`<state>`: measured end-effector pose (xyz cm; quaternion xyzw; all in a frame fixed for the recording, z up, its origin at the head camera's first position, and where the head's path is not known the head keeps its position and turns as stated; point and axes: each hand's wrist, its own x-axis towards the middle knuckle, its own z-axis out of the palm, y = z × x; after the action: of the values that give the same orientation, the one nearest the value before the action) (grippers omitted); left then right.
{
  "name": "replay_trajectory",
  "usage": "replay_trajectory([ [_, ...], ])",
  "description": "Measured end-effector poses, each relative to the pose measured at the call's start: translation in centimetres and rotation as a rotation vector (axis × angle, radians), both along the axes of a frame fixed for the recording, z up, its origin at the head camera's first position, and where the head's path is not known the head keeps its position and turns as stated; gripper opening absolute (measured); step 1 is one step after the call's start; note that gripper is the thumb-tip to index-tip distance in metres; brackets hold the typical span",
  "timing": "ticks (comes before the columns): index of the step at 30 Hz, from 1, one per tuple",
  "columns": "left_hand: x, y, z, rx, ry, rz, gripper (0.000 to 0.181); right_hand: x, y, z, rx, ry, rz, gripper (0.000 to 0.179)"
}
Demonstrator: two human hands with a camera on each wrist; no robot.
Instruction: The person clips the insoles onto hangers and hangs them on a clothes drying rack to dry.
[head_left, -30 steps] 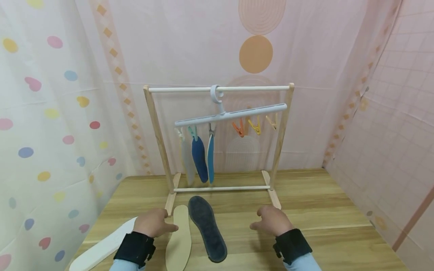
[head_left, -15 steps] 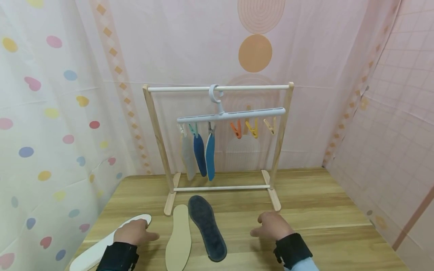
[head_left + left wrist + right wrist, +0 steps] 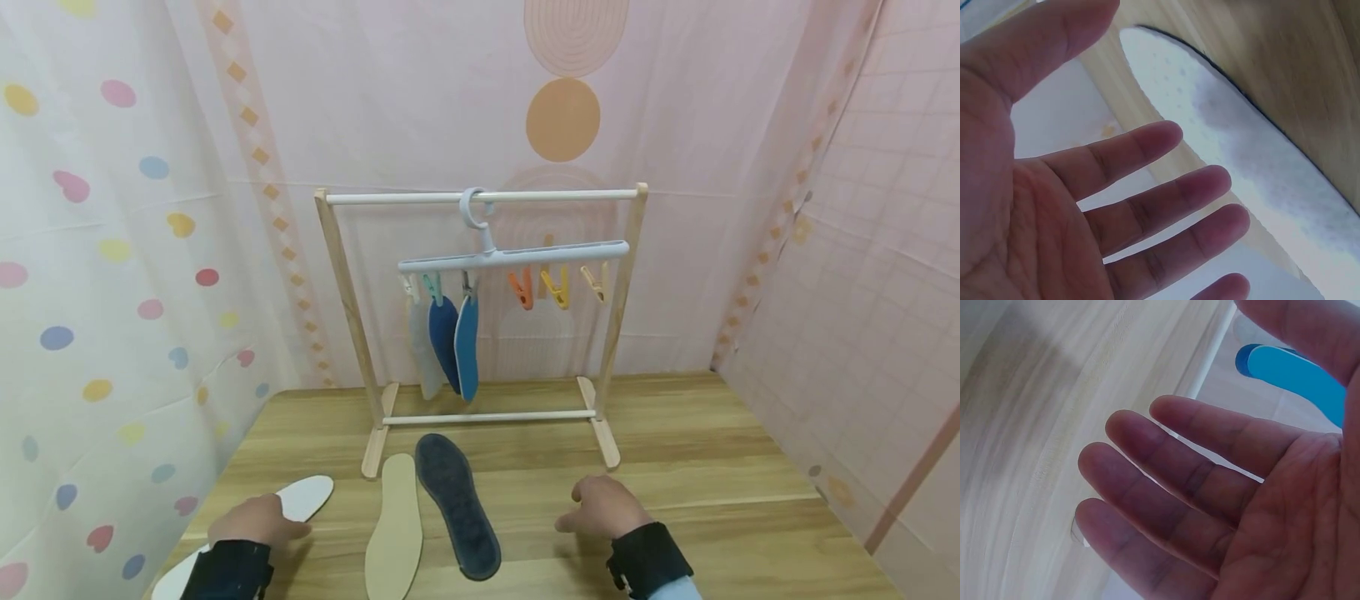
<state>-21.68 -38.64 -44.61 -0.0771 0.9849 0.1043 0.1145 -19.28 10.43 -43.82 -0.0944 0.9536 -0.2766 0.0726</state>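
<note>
A white insole point(image 3: 306, 497) lies at the table's left, partly covered by my left hand point(image 3: 253, 522) in the head view. In the left wrist view the fingers are spread and straight above this insole, gripping nothing. Beside it lie a beige insole point(image 3: 395, 525) and a dark grey insole point(image 3: 459, 508). My right hand point(image 3: 604, 506) hovers over the table at the right, its fingers relaxed and holding nothing. From the hanger point(image 3: 517, 257) a pale insole point(image 3: 424, 350), a dark blue insole point(image 3: 443, 337) and a lighter blue insole point(image 3: 467, 350) hang by clips.
A wooden rack point(image 3: 348, 308) with a white top bar point(image 3: 405, 199) stands at the back of the table. On the hanger's right half dangle an orange clip point(image 3: 522, 288), a yellow clip point(image 3: 557, 287) and a pale yellow clip point(image 3: 597, 282). Patterned curtains point(image 3: 420, 100) enclose the table.
My left hand has moved left and down, from beside the beige insole to over the white one. The hanger has swung nearer to level and its insoles have turned. My right hand has barely moved.
</note>
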Motion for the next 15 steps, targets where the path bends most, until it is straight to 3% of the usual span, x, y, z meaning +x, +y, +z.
replay_trajectory([
  [5, -1.1, -0.9, -0.4, -0.014, -0.027, 0.033, 0.068, 0.1, 0.0, 0.2, -0.017, -0.030, 0.002, 0.047],
  [15, -2.2, -1.0, 0.4, -0.052, -0.076, 0.075, 0.068, 0.4, -0.1, 0.2, -0.024, -0.043, 0.006, 0.046],
])
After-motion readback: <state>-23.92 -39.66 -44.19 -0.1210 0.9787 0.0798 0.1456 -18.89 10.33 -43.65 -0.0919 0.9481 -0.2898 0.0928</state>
